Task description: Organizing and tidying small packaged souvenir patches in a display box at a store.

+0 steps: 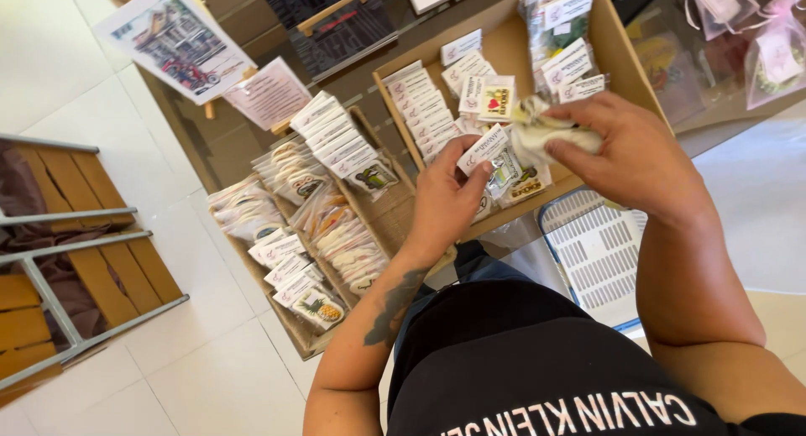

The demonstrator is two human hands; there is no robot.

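Observation:
My left hand pinches a small clear packet with a white header card over the front edge of an open cardboard box. My right hand is closed around a crumpled bundle of clear plastic packets just above the same box. Inside the box lie rows of small packaged souvenirs with white cards, and a taller stack of packets stands at its far side.
A wooden tray to the left holds several rows of packaged items. A white slotted plastic basket sits below the box. Printed cards on stands are at upper left. A wooden and metal bench stands on the white tile floor.

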